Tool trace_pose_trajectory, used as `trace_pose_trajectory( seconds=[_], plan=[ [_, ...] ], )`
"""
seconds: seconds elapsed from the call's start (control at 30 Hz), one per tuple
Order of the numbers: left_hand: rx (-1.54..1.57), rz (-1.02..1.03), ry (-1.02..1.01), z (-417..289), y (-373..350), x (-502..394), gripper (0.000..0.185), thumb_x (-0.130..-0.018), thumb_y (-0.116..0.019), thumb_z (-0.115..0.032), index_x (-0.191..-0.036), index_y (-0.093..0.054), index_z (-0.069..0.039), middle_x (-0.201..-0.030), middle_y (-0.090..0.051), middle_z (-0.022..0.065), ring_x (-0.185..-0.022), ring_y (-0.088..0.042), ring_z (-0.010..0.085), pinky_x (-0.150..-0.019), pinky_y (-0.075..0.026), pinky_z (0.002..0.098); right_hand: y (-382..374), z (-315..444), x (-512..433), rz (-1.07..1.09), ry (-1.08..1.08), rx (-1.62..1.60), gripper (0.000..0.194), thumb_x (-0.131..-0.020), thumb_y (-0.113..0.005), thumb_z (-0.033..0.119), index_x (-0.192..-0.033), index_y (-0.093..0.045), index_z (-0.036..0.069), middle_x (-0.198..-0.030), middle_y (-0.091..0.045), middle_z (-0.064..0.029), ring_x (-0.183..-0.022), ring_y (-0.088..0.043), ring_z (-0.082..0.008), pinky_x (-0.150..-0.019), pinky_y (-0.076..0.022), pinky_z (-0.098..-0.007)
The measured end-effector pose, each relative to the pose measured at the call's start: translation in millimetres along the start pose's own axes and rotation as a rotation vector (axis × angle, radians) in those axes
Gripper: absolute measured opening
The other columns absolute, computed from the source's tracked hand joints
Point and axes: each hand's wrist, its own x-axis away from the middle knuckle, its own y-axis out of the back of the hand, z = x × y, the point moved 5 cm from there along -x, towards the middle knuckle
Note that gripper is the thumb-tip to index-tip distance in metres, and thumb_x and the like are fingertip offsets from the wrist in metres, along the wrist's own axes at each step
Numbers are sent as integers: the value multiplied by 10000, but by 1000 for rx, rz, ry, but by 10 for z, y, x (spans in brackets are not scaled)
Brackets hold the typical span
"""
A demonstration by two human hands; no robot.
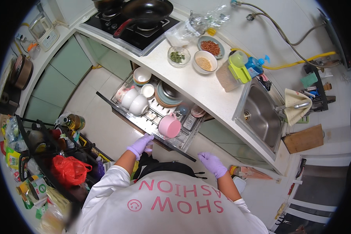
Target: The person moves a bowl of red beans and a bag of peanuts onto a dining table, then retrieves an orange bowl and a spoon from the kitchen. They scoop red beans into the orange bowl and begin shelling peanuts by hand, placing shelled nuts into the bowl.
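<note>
A pulled-out kitchen drawer (148, 120) holds dishes in front of me. My left hand (139, 145), in a purple glove, is at the drawer's dark front edge; whether its fingers grip that edge I cannot tell. Off the drawer's right corner is my right hand (213, 164), also gloved, fingers curled in and nothing visible in them. Inside the drawer are a pink pot (169, 126), white bowls (138, 104), stacked coloured bowls (142, 75), a white cup (148, 91), stacked plates (163, 98) and a metal cutlery tray (189, 122).
The counter bears a bowl of chopped greens (177, 57), a white bowl of minced pieces (205, 62) and a plate of peanuts (210, 47). A frying pan (147, 10) sits on the gas hob (128, 32). Rightward is a steel sink (259, 111); a crowded black rack (44, 163) stands left.
</note>
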Motion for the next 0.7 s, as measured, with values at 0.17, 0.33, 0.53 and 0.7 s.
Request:
trace_pose_trajectory(
  seconds=[0.17, 0.33, 0.53, 0.7],
  plan=[
    [-485, 39, -93, -335, 194, -99, 315, -924, -549, -335, -962, -606, -28, -1010, -611, 112, -959, -596, 209, -747, -518, 322, -264, 251, -530, 43, -20, -48, 326, -923, -524, 320, -961, -637, 16, -906, -627, -211, -834, -604, -369, -761, -468, -415],
    [-1020, -347, -631, -970, 543, 19, 446, -860, -554, -214, -1272, -542, -43, -1317, -518, 190, -1109, -553, 350, -974, -440, 402, -681, 262, -902, 200, -133, 55, 337, -909, -539, 307, -1082, -636, 35, -1023, -647, -215, -933, -622, -376, -828, -477, -406],
    [-1314, -172, -359, -1181, 655, 222, 763, -800, -582, -161, -1481, -245, -86, -1534, -253, 152, -1200, -492, 404, -1019, -414, 409, -924, 234, -1103, 198, -197, 174, 385, -901, -558, 350, -1090, -623, 21, -1004, -656, -222, -952, -626, -380, -828, -484, -417],
    [-1224, -173, -350, -1150, 640, 161, 731, -809, -555, -158, -1472, -259, -80, -1532, -253, 153, -1217, -479, 392, -1041, -395, 409, -902, 134, -1196, 256, -248, 290, 440, -895, -545, 388, -1139, -604, 28, -1079, -640, -231, -1027, -608, -381, -882, -471, -428]
  ],
)
